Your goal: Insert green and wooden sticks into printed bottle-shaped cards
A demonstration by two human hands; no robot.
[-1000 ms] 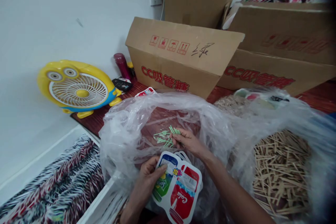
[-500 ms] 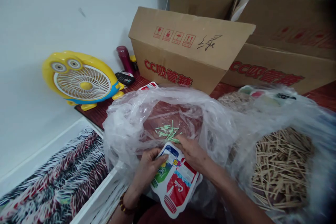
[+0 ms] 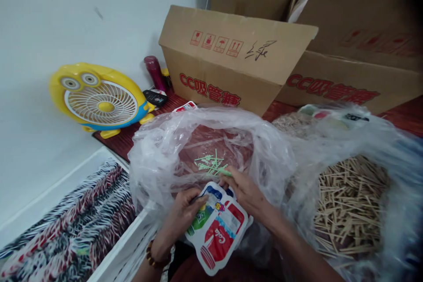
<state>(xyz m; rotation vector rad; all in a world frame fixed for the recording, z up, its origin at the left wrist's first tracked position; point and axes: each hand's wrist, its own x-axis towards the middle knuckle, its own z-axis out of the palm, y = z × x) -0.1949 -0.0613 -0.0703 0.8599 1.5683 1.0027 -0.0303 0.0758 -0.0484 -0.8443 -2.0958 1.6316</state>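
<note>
My left hand (image 3: pixel 185 209) is closed on the upper left edge of a flat, bottle-shaped candy packet (image 3: pixel 220 234) printed with a green bottle and a red "Cola" bottle. A second packet seems to lie behind it, its edge showing at the right. My right hand (image 3: pixel 245 191) pinches a few thin green sticks (image 3: pixel 225 172) just above the packet's top edge, and its lower fingers are hidden. More green sticks (image 3: pixel 209 163) lie loose inside an open clear plastic bag (image 3: pixel 274 145) beyond my hands.
Another plastic bag at the right holds many tan sticks (image 3: pixel 353 205). Behind stand cardboard boxes (image 3: pixel 211 64). A yellow fan (image 3: pixel 106 105), a black phone-like device (image 3: pixel 155 98) and a maroon flask (image 3: pixel 155 72) sit at the left. A white bin (image 3: pixel 114 240) holds rows of packed packets.
The packet has shifted slightly down and left, and an edge of another shows behind it. My right hand has drawn the green sticks slightly up and away from the packet.
</note>
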